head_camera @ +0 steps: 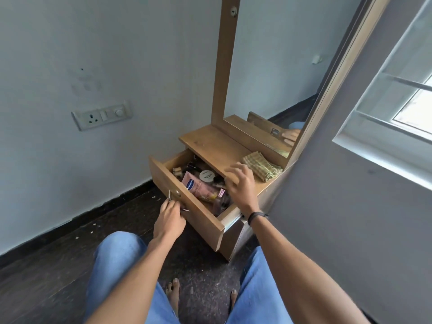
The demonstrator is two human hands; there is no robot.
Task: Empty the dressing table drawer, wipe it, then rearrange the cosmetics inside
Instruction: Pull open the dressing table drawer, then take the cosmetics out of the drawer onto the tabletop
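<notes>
While the left hand (169, 218) curls its fingers round the handle (177, 203) on the front of the open drawer (198, 218), low and left of the frame's centre, the right hand (240, 183) hovers over the drawer's right end. Its fingers are spread, loosely bent and holding nothing.

The cosmetics (205, 183) lie jumbled inside the drawer, none taken out yet, so the emptying looks barely begun. Nearest the free hand is a pink tube (196, 185). It sits just left of the fingertips and a little lower in the frame, with its long axis running diagonally from upper left to lower right, roughly along the drawer's length. A white-lidded jar (207, 176) rests right beside the tube's upper edge, and darker small bottles crowd around both, too cluttered to tell apart.

As the left hand is busy with the handle, the right is the nearer one for a first pick. It would need to drop down and leftward, closing across the tube's short width. The folded checked cloth (261, 167) waits on the table top (210, 141), to the right of that hand.
</notes>
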